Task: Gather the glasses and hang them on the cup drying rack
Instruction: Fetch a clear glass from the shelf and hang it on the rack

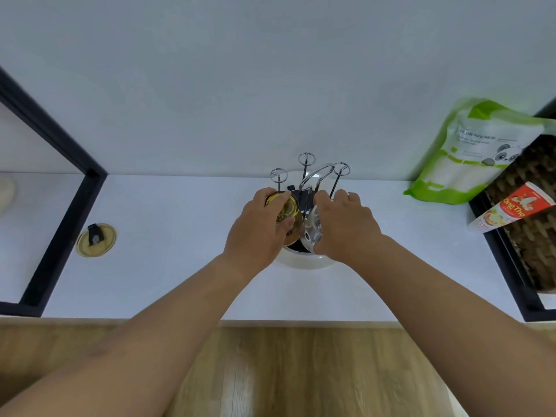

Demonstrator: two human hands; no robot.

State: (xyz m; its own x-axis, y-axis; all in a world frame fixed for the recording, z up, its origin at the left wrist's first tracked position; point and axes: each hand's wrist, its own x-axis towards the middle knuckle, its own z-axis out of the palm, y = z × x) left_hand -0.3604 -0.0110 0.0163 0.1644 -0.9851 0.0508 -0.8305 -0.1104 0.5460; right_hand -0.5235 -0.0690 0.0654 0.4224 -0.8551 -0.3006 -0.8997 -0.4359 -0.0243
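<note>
I see a round amber lid with a dark tab lying flat near the left end of the white counter, just beside the black frame that stands there.

At the middle of the counter, close to its back edge against the wall, stands the cup drying rack: thin dark prongs tipped with wire rings, a curved chrome handle loop among them, all rising from a round white base whose front rim shows beneath my wrists.

My left hand comes in from below, palm down, fingers and thumb closed around an amber-tinted glass. The glass looks turned bottom up toward me, over the left part of the rack, touching or just beside a prong; I cannot tell whether it already sits on one.

My right hand reaches in alongside, knuckles up, a ring on one finger, gripping a clear glass from its right. That glass is tilted over the rack's front, just right of the amber one, the two nearly touching. Both forearms stretch forward from the counter's front edge.

Toward the right end, a green and white pouch with a panda print leans on the wall. Beside it a red and white carton lies against a dark woven basket at the right edge.
</note>
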